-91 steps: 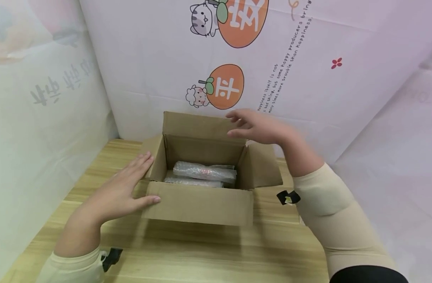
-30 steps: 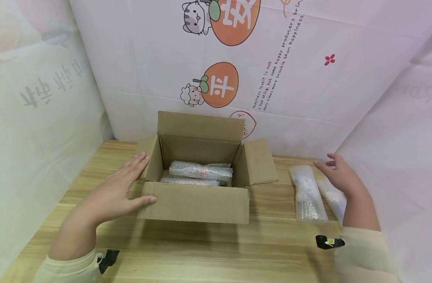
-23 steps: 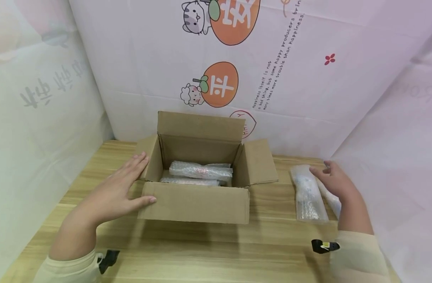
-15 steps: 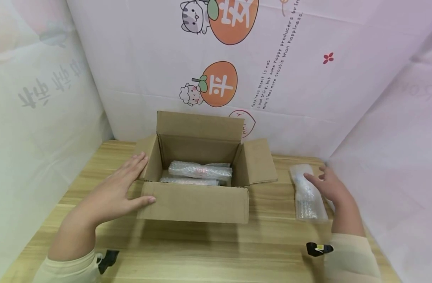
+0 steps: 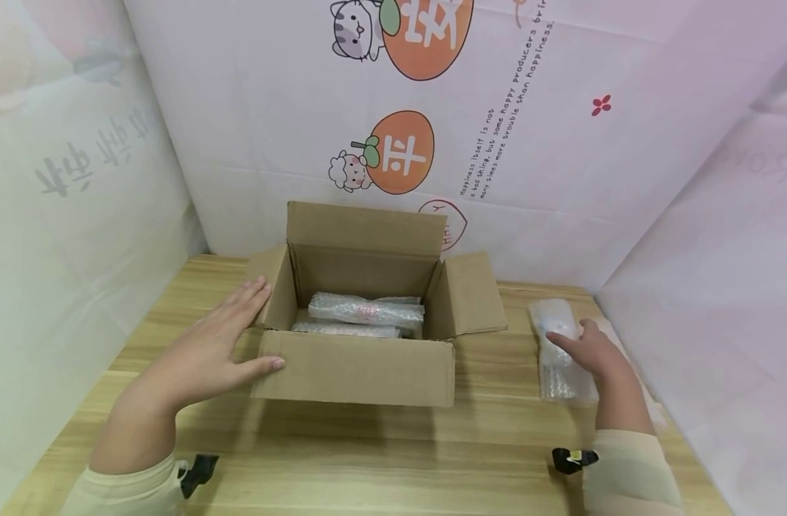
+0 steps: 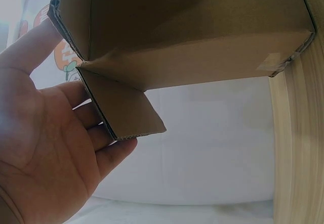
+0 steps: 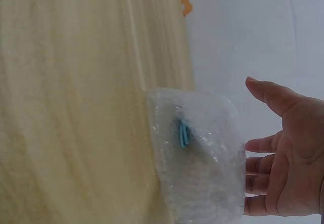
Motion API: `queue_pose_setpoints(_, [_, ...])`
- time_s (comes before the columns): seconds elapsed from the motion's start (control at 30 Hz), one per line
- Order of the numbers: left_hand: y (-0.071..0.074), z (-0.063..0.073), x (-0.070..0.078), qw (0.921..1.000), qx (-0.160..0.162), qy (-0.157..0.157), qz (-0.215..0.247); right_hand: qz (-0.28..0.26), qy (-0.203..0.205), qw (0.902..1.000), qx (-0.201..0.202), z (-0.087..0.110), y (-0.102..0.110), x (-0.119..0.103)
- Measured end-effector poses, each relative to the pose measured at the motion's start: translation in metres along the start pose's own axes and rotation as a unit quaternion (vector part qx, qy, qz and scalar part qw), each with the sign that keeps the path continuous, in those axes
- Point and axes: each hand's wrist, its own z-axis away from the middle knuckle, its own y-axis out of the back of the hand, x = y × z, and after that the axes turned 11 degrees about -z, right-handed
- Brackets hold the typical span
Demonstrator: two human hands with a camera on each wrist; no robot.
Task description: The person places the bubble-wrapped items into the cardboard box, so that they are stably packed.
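My left hand rests on the left flap of an open cardboard box, fingers straight behind the flap and thumb at the front flap. Over on the right, my right hand hovers with spread, loosely bent fingers beside a bubble-wrapped package. Through the wrap a small blue part shows in the right wrist view; the rest of the contents is blurred. The right thumb overlaps the package in the head view. A pale second package is mostly hidden behind the right hand and forearm.
Inside the box lies a bubble-wrapped roll with red print, above another wrapped piece. All stands on a wooden table, enclosed by printed white cloth at the back and sides.
My right hand has moved from above the box to the packages at the right, then leftward and nearer over them. My left hand stays on the flap.
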Motion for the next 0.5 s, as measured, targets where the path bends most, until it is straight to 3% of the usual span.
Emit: queue_pose_setpoints(0.5, [0.0012,-0.0004,0.0006,1.0,-0.002,0.001,0.0,-0.003,0.01,0.9998,0.019,-0.0042,-0.0082,0.0046])
